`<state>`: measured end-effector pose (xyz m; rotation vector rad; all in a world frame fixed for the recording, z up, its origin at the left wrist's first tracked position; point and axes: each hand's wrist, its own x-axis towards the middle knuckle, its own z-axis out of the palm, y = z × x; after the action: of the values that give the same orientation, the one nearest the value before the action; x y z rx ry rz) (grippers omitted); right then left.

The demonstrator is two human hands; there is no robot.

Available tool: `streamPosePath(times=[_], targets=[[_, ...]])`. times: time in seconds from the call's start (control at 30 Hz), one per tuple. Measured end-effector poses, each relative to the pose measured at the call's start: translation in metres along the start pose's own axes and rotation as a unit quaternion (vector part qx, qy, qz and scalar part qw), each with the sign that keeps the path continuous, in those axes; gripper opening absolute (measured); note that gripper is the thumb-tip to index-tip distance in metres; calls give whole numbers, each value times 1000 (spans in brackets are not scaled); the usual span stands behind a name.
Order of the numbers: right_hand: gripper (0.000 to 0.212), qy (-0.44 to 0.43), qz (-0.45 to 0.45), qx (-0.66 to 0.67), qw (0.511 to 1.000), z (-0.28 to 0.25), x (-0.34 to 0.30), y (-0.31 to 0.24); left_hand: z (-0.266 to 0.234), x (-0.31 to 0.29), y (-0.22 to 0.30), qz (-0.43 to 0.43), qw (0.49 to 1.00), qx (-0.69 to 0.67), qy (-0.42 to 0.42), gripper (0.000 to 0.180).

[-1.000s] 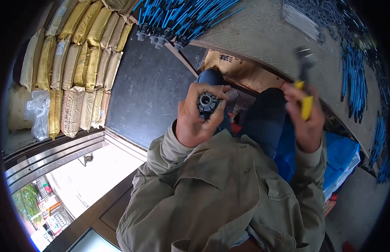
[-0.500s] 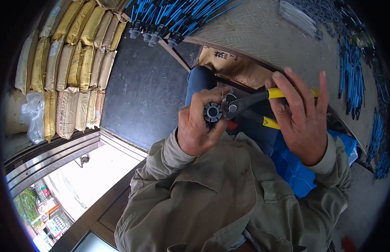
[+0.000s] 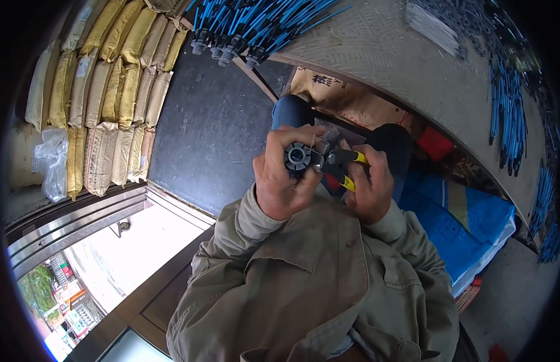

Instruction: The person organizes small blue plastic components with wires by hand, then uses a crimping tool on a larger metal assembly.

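My left hand (image 3: 280, 178) is closed around a dark, round plastic part (image 3: 298, 155) with a ribbed rim and a hole in its middle. A thin, light wire or strand shows beside the left fingertips. Just to the right, my right hand (image 3: 373, 184) grips a pair of pliers (image 3: 340, 158) with black and yellow handles. The pliers' jaws are close against the round part, at the left fingertips. Whether the jaws touch the part or the wire, I cannot tell. Both hands are in front of my chest, above my lap.
A worktop (image 3: 358, 45) curves along the far and right side. Bundles of blue rods (image 3: 262, 27) with grey ends lie at its far left, more blue rods (image 3: 509, 114) at the right. Filled sacks (image 3: 102, 90) are stacked at left. A blue bag (image 3: 442, 208) lies at right.
My right hand has moved left, closer to the left hand, and its spread fingers have closed round the handles. The pliers' handles now look shorter and turned. My left hand has barely moved.
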<state>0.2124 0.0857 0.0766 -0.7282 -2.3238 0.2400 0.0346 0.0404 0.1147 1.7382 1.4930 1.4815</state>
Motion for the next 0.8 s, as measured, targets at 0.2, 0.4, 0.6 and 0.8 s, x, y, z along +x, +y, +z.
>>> streamPosePath(times=[0.2,0.4,0.6,0.8], targets=[[22,156,12,-46,987,-3,36,31,-8,5,2,-30,998,-41,-33,25],[31,276,-256,-314,872,-15,79,67,-8,5,5,-42,997,-47,-49,25],[37,271,-245,-344,865,-15,75,70,-8,8,6,-38,997,-47,-53,26],[43,250,-242,-351,869,-15,80,61,-7,6,5,-35,998,-42,-42,27]])
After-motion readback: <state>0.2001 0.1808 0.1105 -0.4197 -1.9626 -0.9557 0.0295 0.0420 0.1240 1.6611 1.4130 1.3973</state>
